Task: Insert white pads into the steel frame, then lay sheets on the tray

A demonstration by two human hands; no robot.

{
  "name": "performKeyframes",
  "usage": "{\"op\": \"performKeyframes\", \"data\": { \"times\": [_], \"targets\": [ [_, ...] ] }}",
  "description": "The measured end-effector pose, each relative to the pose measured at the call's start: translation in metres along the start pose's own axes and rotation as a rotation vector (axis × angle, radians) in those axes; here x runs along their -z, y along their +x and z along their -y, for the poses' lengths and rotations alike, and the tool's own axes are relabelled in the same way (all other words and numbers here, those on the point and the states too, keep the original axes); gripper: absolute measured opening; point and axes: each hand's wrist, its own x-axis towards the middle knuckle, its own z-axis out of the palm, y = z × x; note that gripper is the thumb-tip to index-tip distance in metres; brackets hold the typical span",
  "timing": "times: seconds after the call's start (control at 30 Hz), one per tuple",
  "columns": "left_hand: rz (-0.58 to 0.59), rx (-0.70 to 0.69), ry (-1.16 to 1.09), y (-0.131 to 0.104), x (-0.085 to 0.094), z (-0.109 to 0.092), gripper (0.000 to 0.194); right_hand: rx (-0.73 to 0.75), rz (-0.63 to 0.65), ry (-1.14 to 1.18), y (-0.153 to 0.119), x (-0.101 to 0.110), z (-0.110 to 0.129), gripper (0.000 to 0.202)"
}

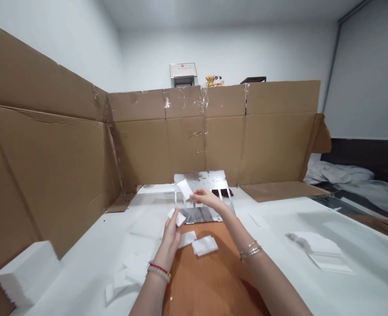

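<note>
1. Closest in, an orange-brown, wood-look board runs between the two forearms, lying on a white, smooth counter.
2. Over to the left of the left forearm, loose white, flat paper-like pieces lie overlapping in a scatter; farther left stands a tall white block-shaped stack.
3. Well to the right of the hands, there's a slumped pile of white, paper-like sheets.
4. Just below the hands, a small neat stack of white rectangular cards sits on the board, with another white flat piece beside it, close to the left wrist.
5. Here's the left hand, grasping a small white folded-looking piece between thumb and fingers.
6. And the right hand, slightly farther out, pinches one white rectangular card by its lower end, holding it up at a tilt.
7. Right behind that card, a shiny, silver, slotted metal rack leans back on the counter, a dark red item showing behind it.
8. Beyond the hands, brown, taped cardboard walls rise, a gold figurine peeking over the top.
</note>
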Motion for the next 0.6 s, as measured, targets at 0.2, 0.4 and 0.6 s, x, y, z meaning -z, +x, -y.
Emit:
{"op": "performKeyframes", "data": {
  "times": [0.2,0.4,0.6],
  "targets": [
    [-0.043,0.082,0.022,0.005,0.003,0.002,0.014,0.201,-0.335,0.08,0.004,0.02,0.01,0.044],
    [-0.063,0.115,0.018,0.008,0.005,0.001,0.015,0.242,-0.45,0.096,0.003,0.023,0.014,0.043],
    [-0.092,0.115,-0.042,0.01,0.008,0.0,0.017,0.234,-0.461,0.108,0.002,0.024,0.016,0.042]
  ]
}}
